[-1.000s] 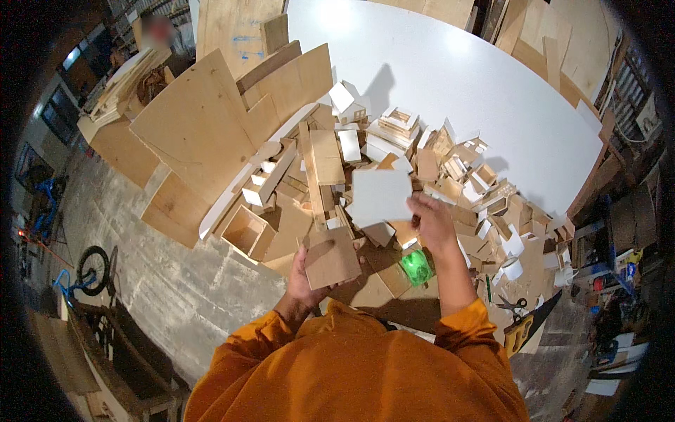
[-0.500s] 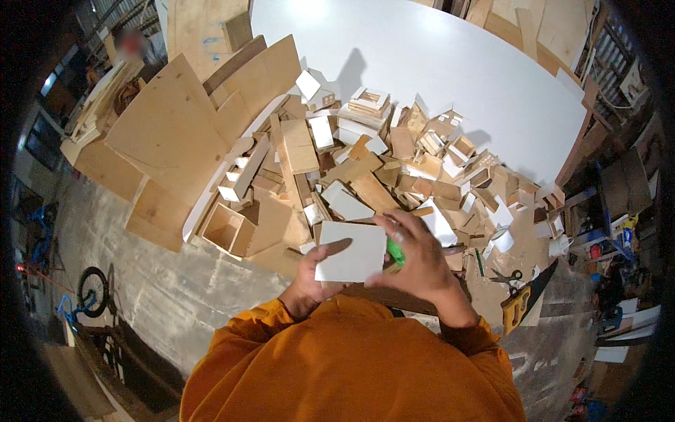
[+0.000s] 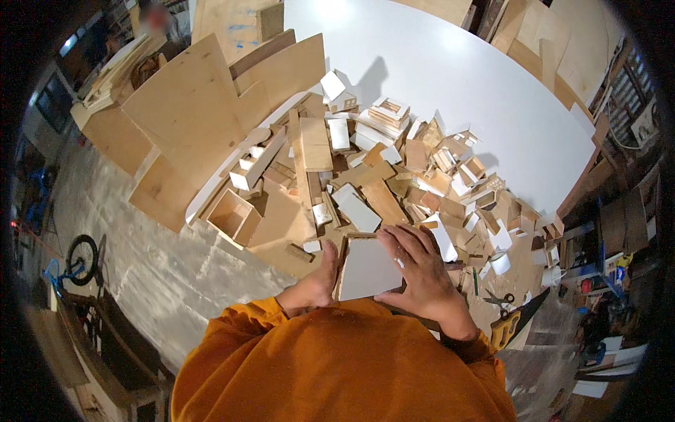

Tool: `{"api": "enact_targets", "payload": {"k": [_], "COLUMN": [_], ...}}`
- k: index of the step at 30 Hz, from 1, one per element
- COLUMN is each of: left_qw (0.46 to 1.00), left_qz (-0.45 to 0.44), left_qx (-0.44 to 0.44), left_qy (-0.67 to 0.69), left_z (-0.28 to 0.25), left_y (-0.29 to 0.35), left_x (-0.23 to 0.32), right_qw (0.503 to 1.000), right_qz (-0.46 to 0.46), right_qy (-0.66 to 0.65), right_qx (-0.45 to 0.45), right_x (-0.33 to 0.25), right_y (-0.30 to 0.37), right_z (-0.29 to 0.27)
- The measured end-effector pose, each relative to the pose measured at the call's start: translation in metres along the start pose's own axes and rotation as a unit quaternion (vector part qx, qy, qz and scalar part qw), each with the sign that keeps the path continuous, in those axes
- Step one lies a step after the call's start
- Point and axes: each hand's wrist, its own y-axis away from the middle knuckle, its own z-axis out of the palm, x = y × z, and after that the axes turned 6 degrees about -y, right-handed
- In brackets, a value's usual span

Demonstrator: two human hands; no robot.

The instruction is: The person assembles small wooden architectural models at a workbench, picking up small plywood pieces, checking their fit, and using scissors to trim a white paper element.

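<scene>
A white-faced wooden board piece (image 3: 369,273) with a brown edge is held close in front of my chest. My left hand (image 3: 314,283) grips its left edge, the thumb pointing up along the side. My right hand (image 3: 424,280) closes on its right side, fingers over the top corner and thumb near the bottom corner. White specks mark the back of a right finger. Whatever lies behind the board, and the left fingers beneath it, are hidden. Just beyond my hands lies a heap of wood offcuts (image 3: 383,200).
An open wooden box (image 3: 232,218) stands at the heap's left. Scissors (image 3: 499,299) and a yellow-handled handsaw (image 3: 508,327) lie at right, near a white roll (image 3: 500,264). Large plywood sheets (image 3: 176,105) lean at left. A white panel (image 3: 478,77) spreads behind small model houses (image 3: 343,100).
The board has moved slightly right and nearer my chest, and turned so its edge shows. The green thing by my right hand is out of sight. My view has shifted a little.
</scene>
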Motion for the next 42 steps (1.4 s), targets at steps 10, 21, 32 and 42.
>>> {"api": "enact_targets", "payload": {"k": [10, 21, 32, 42], "left_qw": [0.998, 0.989, 0.966, 0.975], "left_qz": [-0.059, -0.138, -0.028, -0.066], "left_qx": [0.027, 0.023, -0.117, 0.067], "left_qy": [-0.013, -0.044, 0.229, 0.202], "left_z": [-0.009, -0.017, -0.054, -0.065], "left_y": [0.013, 0.012, 0.027, 0.020], "left_x": [-0.004, 0.004, -0.024, -0.028], "right_qw": [0.999, 1.000, 0.987, 0.988], "right_qz": [0.009, 0.003, -0.034, 0.065], "right_qy": [-0.016, -0.016, -0.099, -0.128], "right_qx": [0.030, 0.018, 0.119, 0.051], "right_x": [0.000, 0.001, 0.010, 0.023], "right_y": [-0.002, 0.003, 0.012, 0.009], "right_z": [0.013, 0.016, 0.016, 0.031]}}
